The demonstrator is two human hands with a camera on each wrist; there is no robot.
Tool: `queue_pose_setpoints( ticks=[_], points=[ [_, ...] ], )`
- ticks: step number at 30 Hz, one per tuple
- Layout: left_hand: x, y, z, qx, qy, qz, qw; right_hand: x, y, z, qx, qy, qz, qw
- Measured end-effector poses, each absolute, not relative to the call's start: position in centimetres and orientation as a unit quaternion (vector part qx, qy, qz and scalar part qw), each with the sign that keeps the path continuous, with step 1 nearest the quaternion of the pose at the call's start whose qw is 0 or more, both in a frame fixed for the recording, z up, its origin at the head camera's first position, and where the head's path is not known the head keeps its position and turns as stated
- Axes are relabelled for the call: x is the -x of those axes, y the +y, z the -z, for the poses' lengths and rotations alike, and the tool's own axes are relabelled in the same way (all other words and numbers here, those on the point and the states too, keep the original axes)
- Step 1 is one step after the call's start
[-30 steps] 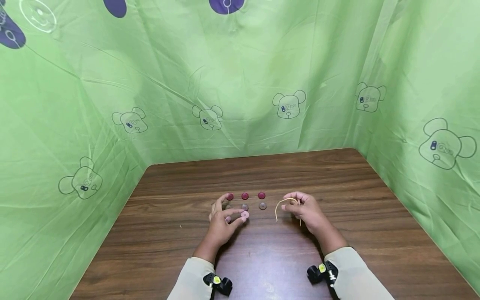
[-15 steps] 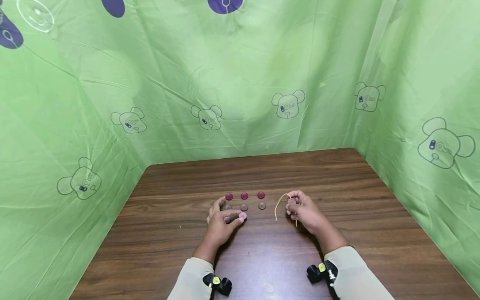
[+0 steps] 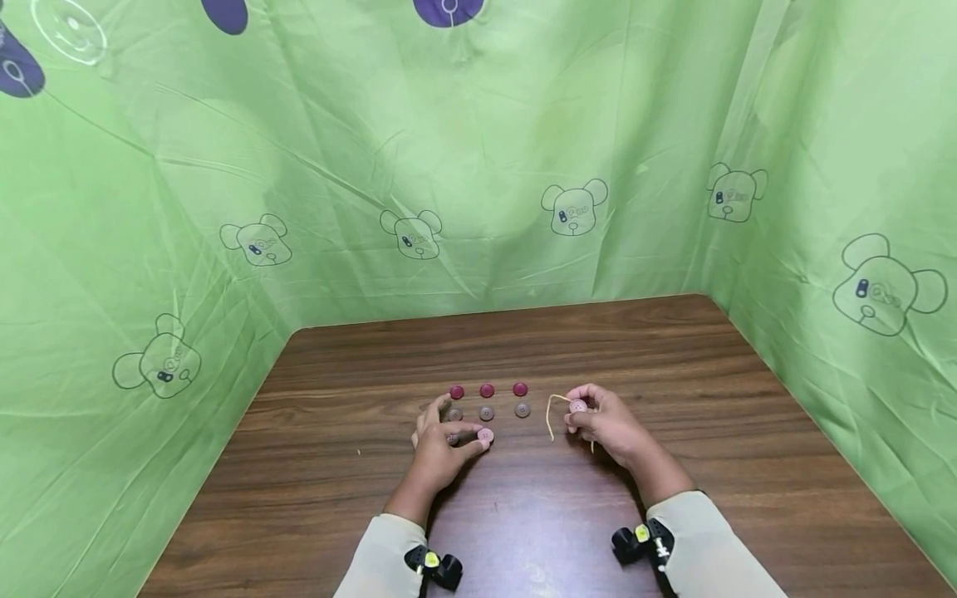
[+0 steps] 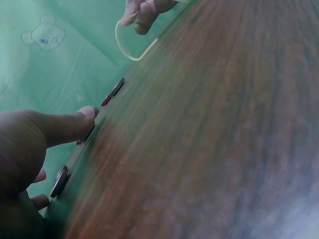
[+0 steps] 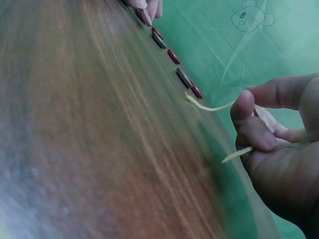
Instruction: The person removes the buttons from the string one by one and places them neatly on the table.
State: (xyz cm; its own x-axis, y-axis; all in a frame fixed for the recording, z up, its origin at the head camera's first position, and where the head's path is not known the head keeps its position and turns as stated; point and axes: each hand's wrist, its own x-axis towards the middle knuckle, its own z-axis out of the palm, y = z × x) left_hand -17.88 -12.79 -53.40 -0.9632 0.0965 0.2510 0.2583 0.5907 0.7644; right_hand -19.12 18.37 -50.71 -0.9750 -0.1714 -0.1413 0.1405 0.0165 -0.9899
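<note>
My left hand pinches a pink button between thumb and finger, low over the table. Under and beside its palm another button shows in part. Two rows lie just beyond: grey-brown buttons nearer, dark red buttons farther. Off to the right, my right hand holds a second pink button together with a thin yellow cord. One end of the cord curves out leftward and down; the other pokes out below the fingers, plain in the right wrist view. Whether the cord passes through the button cannot be told.
A dark wood-grain table bears everything. Green printed cloth hangs along its back and both sides. A tiny pale scrap lies to the left of the left hand.
The right hand has drawn back slightly and turned its pink button, first hidden, to face the head camera. In the left hand, the other pink button has sunk slightly toward the table.
</note>
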Motion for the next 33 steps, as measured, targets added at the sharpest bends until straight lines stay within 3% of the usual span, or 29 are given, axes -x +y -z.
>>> queue_pose_setpoints(
  ticks=[8, 18, 25, 33],
  points=[
    [17.82, -12.85, 53.57, 0.109, -0.886, 0.438, 0.107, 18.97, 18.61, 50.46, 0.023, 0.729, 0.674, 0.116],
    [17.65, -12.85, 53.1, 0.083, -0.898, 0.427, 0.064, 18.82, 18.71, 50.71, 0.028, 0.739, 0.662, 0.121],
    [17.78, -12.87, 53.96, 0.1, -0.895, 0.422, 0.107, 18.92, 18.34, 50.78, 0.015, 0.72, 0.686, 0.106],
    [17.85, -13.03, 53.53, 0.086, -0.903, 0.416, 0.065, 18.84, 18.45, 50.57, 0.007, 0.716, 0.693, 0.088]
  ],
)
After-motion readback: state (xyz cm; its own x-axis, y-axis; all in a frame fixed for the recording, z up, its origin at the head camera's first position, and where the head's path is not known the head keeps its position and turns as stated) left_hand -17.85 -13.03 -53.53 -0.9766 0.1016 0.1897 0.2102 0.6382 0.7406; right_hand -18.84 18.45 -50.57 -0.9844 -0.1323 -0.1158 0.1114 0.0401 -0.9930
